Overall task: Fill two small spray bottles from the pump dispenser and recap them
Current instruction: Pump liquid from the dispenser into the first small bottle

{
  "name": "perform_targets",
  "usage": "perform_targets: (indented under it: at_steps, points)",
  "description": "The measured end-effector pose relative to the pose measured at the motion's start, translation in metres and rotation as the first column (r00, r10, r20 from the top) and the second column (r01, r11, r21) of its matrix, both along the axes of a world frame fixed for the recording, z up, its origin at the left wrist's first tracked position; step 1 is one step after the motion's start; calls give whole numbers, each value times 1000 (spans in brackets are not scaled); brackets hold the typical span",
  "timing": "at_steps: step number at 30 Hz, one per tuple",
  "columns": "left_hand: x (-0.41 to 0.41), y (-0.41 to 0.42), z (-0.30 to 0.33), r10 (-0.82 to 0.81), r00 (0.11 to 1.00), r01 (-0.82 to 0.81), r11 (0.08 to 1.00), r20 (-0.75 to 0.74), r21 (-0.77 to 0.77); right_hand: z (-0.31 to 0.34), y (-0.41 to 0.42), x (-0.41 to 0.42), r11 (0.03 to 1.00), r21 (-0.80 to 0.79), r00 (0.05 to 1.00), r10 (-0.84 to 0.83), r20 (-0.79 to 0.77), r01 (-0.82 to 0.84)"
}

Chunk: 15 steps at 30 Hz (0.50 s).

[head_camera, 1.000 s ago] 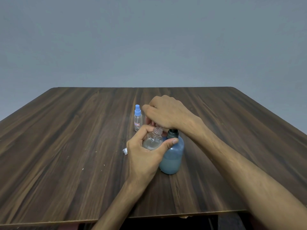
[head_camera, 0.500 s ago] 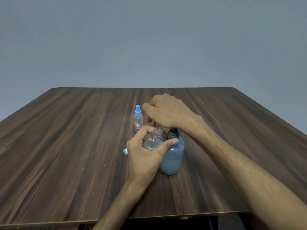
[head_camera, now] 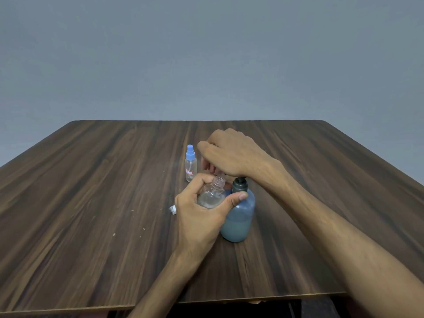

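Note:
My left hand point(head_camera: 197, 216) grips a clear uncapped spray bottle point(head_camera: 212, 195), tilted with its threaded neck up under the pump's spout. Beside it stands the blue pump dispenser point(head_camera: 239, 216), about half full of pale liquid. My right hand point(head_camera: 231, 154) lies fingers-down over the pump head, which it hides. A second small spray bottle point(head_camera: 190, 165) with a blue spray cap stands upright behind my left hand. A small white-and-blue cap piece point(head_camera: 173, 209) lies on the table left of my left hand.
All of this sits on a dark wood-grain table point(head_camera: 91, 203) whose front edge runs close to me. A plain grey wall stands behind it. A few pale specks dot the tabletop at the left.
Almost nothing differs. My right hand sits marginally lower on the pump head, and the left hand keeps the clear bottle in the same place.

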<state>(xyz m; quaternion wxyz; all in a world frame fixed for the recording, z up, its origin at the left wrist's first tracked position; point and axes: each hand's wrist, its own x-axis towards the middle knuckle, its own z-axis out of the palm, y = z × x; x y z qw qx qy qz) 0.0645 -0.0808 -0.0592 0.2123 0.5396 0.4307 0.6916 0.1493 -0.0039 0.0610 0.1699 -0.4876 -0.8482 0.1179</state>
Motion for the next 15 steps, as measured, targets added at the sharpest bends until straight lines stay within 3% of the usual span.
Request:
perform_targets:
  at_steps: [15]
  points:
    - [0,-1,0,11,1000,-11,1000,-2,-12,-1,-2,-1,999,-40,1000,3,9,-3]
